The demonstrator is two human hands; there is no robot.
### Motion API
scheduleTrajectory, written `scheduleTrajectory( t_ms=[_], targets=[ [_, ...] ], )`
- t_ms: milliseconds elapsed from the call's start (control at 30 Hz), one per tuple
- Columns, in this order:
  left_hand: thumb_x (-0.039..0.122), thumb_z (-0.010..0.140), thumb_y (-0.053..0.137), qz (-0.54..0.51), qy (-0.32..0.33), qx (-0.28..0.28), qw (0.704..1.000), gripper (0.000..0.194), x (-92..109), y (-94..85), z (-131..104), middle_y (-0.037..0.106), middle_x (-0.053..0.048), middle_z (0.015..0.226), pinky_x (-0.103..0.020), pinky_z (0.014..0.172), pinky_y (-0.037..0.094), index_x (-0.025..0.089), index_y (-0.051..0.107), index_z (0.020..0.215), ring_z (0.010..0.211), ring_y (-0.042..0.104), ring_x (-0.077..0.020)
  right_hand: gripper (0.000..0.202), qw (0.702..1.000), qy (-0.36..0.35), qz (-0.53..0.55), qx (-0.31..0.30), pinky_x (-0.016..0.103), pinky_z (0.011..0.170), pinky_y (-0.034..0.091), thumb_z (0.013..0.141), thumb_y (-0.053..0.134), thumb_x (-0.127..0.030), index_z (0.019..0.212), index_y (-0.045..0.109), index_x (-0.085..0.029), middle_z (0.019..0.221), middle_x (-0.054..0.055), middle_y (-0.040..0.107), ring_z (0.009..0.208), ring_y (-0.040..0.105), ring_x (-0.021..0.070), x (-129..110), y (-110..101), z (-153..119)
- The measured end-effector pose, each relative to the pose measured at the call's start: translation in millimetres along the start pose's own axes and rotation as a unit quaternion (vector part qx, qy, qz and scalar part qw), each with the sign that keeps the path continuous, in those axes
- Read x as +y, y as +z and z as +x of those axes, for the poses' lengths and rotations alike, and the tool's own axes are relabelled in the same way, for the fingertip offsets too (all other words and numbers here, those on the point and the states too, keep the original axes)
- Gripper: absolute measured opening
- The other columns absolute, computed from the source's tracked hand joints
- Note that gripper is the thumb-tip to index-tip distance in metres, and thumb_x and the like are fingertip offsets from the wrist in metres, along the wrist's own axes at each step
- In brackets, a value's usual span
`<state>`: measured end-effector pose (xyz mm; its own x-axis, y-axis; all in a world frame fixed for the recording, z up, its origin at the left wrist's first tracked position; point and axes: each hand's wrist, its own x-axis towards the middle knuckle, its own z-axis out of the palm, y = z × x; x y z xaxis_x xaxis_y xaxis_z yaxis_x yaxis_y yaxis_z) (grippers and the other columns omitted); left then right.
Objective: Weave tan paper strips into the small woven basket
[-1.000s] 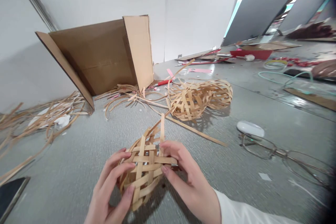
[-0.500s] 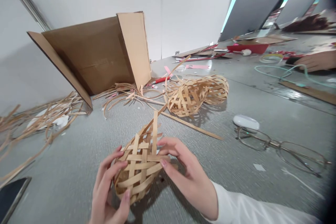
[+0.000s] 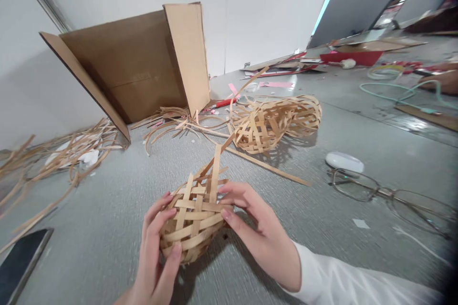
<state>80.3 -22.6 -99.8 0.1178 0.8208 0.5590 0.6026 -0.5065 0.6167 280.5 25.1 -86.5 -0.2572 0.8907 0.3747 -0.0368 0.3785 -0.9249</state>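
Note:
Between my hands is a small woven bamboo-strip basket (image 3: 195,224), tilted, with loose strip ends sticking up at its far side. My left hand (image 3: 159,243) grips its left side, thumb low on the weave and fingers over the edge. On the right, my right hand (image 3: 255,228) pinches a horizontal strip end at the basket's edge between thumb and fingers. One longer strip (image 3: 215,171) stands up from the weave near my right fingertips. Beyond it lies a larger woven piece (image 3: 275,124), narrowed in the middle, resting on the grey table.
An open cardboard box (image 3: 125,71) stands at the back left, with loose strips (image 3: 82,152) beside it. A phone (image 3: 25,262) lies at the lower left. Eyeglasses (image 3: 386,193) and a white oval object (image 3: 344,162) sit at the right. Another person's hand (image 3: 442,80) shows at the right edge.
The whole scene has shifted slightly as the head camera moved. Both hands keep their hold on the basket, which looks turned a little; no grip has changed.

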Motion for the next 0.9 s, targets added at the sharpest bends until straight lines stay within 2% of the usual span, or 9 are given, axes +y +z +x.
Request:
scheduleTrajectory(
  t_ms=[67, 233, 333, 400, 533, 700, 900],
  targets=[
    [0.014, 0.093, 0.038, -0.011, -0.021, 0.017, 1.000, 0.037, -2.4, 0.2, -0.8, 0.040, -0.002, 0.137, -0.024, 0.106, 0.033, 0.029, 0.043, 0.126, 0.129, 0.036, -0.0130, 0.026, 1.000, 0.002, 0.013, -0.004, 0.034, 0.084, 0.054, 0.088, 0.049, -0.013, 0.111, 0.051, -0.026, 0.106, 0.005, 0.063, 0.093, 0.065, 0.0163, 0.2, -0.5, 0.7],
    [0.027, 0.095, 0.041, -0.058, -0.124, 0.068, 0.988, 0.029, -6.2, -0.7, 0.1, 0.048, -0.002, 0.133, -0.026, 0.097, 0.043, 0.031, 0.048, 0.123, 0.122, 0.047, -0.0159, 0.034, 0.999, 0.010, 0.041, -0.016, 0.036, 0.084, 0.055, 0.082, 0.056, -0.013, 0.113, 0.049, -0.025, 0.104, 0.005, 0.062, 0.091, 0.064, 0.0171, 1.0, -1.9, 3.1],
    [0.034, 0.090, 0.053, -0.048, -0.122, 0.054, 0.990, 0.029, -0.7, -2.4, 4.4, 0.049, -0.005, 0.132, -0.029, 0.093, 0.049, 0.030, 0.051, 0.118, 0.120, 0.052, -0.0204, 0.031, 0.999, 0.026, 0.035, -0.006, 0.036, 0.081, 0.055, 0.081, 0.055, -0.012, 0.110, 0.051, -0.024, 0.104, 0.005, 0.062, 0.087, 0.064, 0.0164, 0.9, -1.1, 4.7],
    [0.033, 0.088, 0.056, -0.046, -0.120, 0.035, 0.991, 0.032, 5.2, -3.9, 8.1, 0.049, -0.006, 0.132, -0.027, 0.090, 0.052, 0.030, 0.050, 0.119, 0.117, 0.055, -0.0193, 0.030, 0.999, 0.023, 0.037, -0.003, 0.035, 0.079, 0.055, 0.081, 0.054, -0.011, 0.108, 0.051, -0.024, 0.103, 0.004, 0.062, 0.084, 0.063, 0.0158, 0.5, -0.3, 5.7],
    [0.030, 0.090, 0.054, -0.045, -0.119, 0.006, 0.992, 0.030, 13.8, -6.4, 12.7, 0.050, -0.006, 0.132, -0.023, 0.090, 0.052, 0.031, 0.049, 0.120, 0.117, 0.056, -0.0165, 0.028, 1.000, 0.008, 0.030, -0.002, 0.033, 0.074, 0.055, 0.080, 0.052, -0.011, 0.105, 0.052, -0.023, 0.094, 0.003, 0.062, 0.078, 0.062, 0.0155, 0.1, -0.3, 6.3],
    [0.027, 0.088, 0.055, -0.011, -0.114, 0.015, 0.993, 0.027, 15.9, -6.5, 13.4, 0.049, -0.008, 0.129, -0.023, 0.087, 0.054, 0.028, 0.049, 0.114, 0.112, 0.058, -0.0166, 0.026, 1.000, 0.003, 0.005, -0.015, 0.033, 0.073, 0.053, 0.080, 0.053, -0.011, 0.103, 0.052, -0.022, 0.080, 0.000, 0.058, 0.075, 0.059, 0.0161, -1.6, -0.8, 3.3],
    [0.024, 0.091, 0.048, 0.027, -0.079, -0.013, 0.996, 0.030, 10.1, -5.3, 10.8, 0.046, -0.009, 0.132, -0.031, 0.095, 0.048, 0.027, 0.045, 0.121, 0.120, 0.049, -0.0192, 0.027, 1.000, -0.001, 0.005, -0.006, 0.032, 0.074, 0.053, 0.080, 0.050, -0.009, 0.103, 0.051, -0.023, 0.088, 0.002, 0.062, 0.078, 0.060, 0.0154, -3.9, 1.3, 4.6]
  ],
)
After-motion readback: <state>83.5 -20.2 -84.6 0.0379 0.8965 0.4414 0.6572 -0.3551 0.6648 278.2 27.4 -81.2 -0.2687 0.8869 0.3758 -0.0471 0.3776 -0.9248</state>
